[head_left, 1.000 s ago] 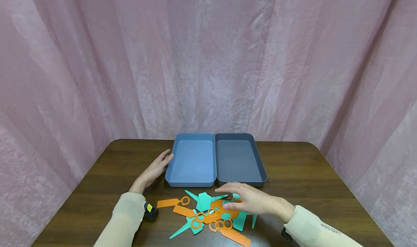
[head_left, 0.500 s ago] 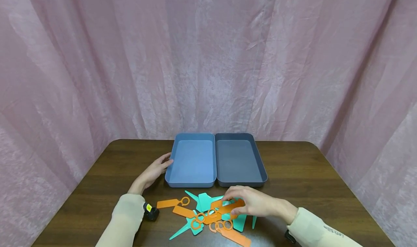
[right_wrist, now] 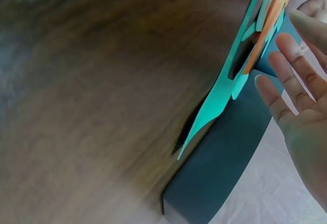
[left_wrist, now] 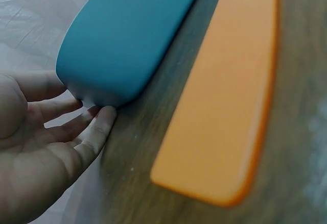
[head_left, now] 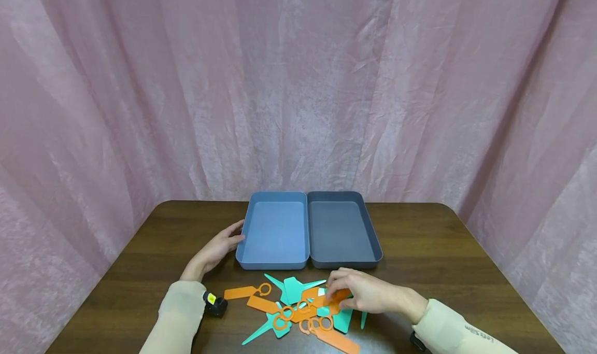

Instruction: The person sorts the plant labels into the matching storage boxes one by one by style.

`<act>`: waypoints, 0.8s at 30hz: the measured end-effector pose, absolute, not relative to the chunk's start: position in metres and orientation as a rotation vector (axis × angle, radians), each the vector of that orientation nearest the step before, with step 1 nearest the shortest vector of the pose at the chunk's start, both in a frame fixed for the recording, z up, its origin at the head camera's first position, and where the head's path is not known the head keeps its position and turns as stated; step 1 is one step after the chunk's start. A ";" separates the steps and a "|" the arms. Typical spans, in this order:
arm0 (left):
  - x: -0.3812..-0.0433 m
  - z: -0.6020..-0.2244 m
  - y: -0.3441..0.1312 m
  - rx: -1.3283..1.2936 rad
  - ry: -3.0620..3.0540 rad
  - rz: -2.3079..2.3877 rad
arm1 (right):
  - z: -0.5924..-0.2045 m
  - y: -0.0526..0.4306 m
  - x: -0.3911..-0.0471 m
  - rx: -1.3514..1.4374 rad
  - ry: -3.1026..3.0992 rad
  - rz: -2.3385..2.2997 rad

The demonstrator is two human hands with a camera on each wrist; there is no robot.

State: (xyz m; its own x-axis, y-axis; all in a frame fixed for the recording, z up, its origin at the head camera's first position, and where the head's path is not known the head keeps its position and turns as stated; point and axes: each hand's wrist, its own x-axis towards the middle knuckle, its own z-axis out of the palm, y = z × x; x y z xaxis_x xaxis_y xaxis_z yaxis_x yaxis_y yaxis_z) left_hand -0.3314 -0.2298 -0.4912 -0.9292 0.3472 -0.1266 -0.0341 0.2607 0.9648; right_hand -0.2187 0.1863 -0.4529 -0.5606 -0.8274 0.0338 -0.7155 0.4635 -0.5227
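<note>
At the left wall of the light blue tray (head_left: 280, 229) is my left hand (head_left: 216, 250), its fingers fairly straight and touching the wall. The left wrist view shows those fingertips (left_wrist: 106, 116) against the tray's lower edge. My right hand (head_left: 364, 290) is over the pile, thumb and fingers bent around an orange tag (head_left: 342, 293) and pinching it; the fingers hide part of it. Several orange ring-ended tags (head_left: 336, 339) and teal pointed plant labels (head_left: 293, 290) overlap there. In the right wrist view the right hand (right_wrist: 306, 101) is near the pile; its grip is partly out of frame.
A dark grey tray (head_left: 344, 232) stands against the light blue one, both behind the pile. One orange tag (head_left: 240, 292) lies at the pile's left end. A pink curtain (head_left: 298, 89) hangs behind the brown wooden table (head_left: 420, 240).
My right hand has come down onto the pile, its fingers drawing together around an orange tag, which shifted and tilted. The left hand slid slightly down along the tray wall.
</note>
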 end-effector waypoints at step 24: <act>-0.332 -0.492 -0.232 0.309 2.207 1.722 | -0.463 0.183 -0.221 -1.367 2.527 -0.640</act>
